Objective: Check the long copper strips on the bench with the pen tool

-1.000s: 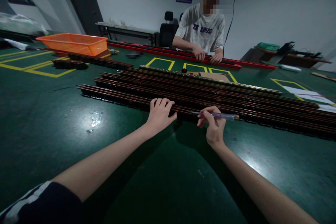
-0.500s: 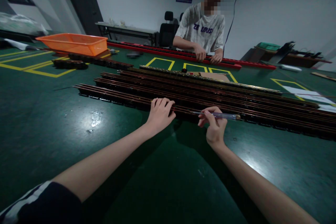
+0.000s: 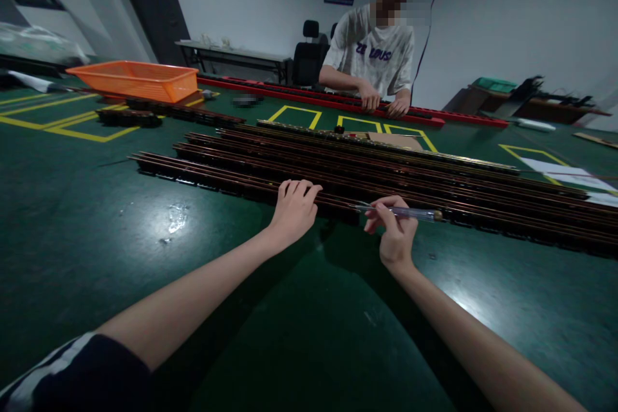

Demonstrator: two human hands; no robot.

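My left hand (image 3: pixel 295 207) is closed over the nearest long dark strip (image 3: pixel 212 179), its fingers bent across the top edge; thin copper-coloured rods run along this strip. In my right hand (image 3: pixel 394 232) is a screwdriver (image 3: pixel 418 214) with a clear handle, pinched between thumb and fingers. Its thin shaft points left, with the tip at the right end of the strip under my left hand. Another dark strip (image 3: pixel 506 230) continues to the right, just beyond my right hand. Behind them lie several similar strips (image 3: pixel 386 170) side by side. My left fingertips are partly hidden.
An orange basket (image 3: pixel 140 82) stands at the back left, near short dark pieces (image 3: pixel 128 118). Across the green table (image 3: pixel 299 322) a person (image 3: pixel 374 58) has both hands on a long red rail (image 3: pixel 299 95). White papers (image 3: pixel 555 170) lie at the right.
The nearest strip has slid a little to the left, and a gap shows at its right end beside the screwdriver tip. My right hand has hardly moved.
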